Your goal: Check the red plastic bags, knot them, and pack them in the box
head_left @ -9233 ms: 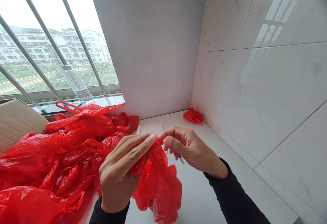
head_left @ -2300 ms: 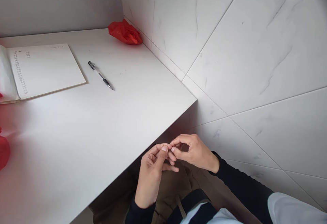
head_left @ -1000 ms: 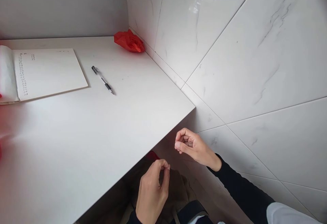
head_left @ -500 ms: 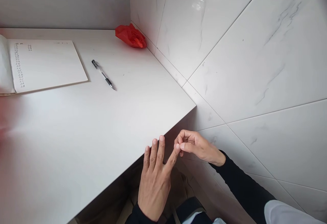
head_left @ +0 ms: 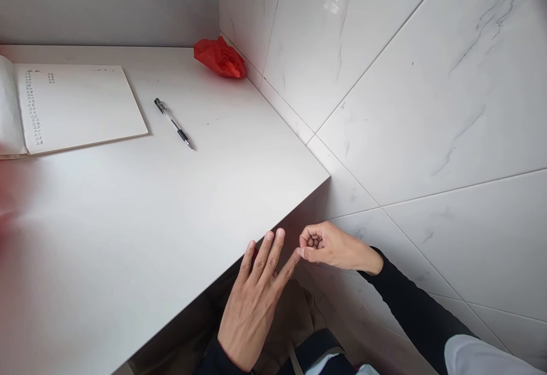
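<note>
My left hand (head_left: 254,301) is held below the front edge of the white table (head_left: 141,204), fingers stretched out and apart, holding nothing. My right hand (head_left: 329,245) is just to its right, curled into a loose fist with the thumb against the fingers. Its thumb tip meets the tip of my left index finger. Nothing shows inside the right hand. Both arms wear black sleeves.
An open notebook (head_left: 72,106) lies at the table's far left, a pen (head_left: 174,124) beside it. A crumpled red plastic bag (head_left: 220,58) sits in the back corner against the tiled wall (head_left: 405,96). A red blur shows at the left edge.
Long ago both hands held a red bag above the table. Now they are below the table edge with nothing in them. In the last second my left hand spread out from a pinch.
</note>
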A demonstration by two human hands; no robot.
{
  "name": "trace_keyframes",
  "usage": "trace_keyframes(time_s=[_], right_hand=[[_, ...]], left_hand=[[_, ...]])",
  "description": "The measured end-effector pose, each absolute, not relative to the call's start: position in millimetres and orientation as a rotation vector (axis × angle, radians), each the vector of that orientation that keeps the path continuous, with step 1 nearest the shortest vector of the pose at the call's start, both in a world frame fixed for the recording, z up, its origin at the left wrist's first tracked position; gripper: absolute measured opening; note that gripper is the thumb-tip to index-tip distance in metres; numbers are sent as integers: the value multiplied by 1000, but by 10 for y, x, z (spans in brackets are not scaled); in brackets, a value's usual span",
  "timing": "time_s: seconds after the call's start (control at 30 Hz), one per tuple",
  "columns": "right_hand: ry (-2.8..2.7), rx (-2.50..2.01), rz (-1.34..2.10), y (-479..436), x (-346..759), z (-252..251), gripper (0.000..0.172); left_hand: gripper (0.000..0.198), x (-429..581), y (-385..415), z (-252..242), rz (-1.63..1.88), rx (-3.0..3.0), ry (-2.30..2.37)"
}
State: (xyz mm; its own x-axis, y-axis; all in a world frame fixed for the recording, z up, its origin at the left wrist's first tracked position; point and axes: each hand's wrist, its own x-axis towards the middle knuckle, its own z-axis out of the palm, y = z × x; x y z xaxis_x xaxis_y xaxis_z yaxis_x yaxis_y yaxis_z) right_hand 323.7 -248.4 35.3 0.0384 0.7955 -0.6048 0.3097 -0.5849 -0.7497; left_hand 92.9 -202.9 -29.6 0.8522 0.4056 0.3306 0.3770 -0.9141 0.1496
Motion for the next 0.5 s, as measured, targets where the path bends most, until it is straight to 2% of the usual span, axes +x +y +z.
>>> trace_keyframes(time_s=[0.23,0.5], right_hand=[[-708,-1403,1879,-2441,3303,357,22],[-695,-1374,1913,-2425,3318,363,27]], left_hand=[[92,885,-1994,-280,655,2873,520],[92,930,-1954,-219,633,2900,535]])
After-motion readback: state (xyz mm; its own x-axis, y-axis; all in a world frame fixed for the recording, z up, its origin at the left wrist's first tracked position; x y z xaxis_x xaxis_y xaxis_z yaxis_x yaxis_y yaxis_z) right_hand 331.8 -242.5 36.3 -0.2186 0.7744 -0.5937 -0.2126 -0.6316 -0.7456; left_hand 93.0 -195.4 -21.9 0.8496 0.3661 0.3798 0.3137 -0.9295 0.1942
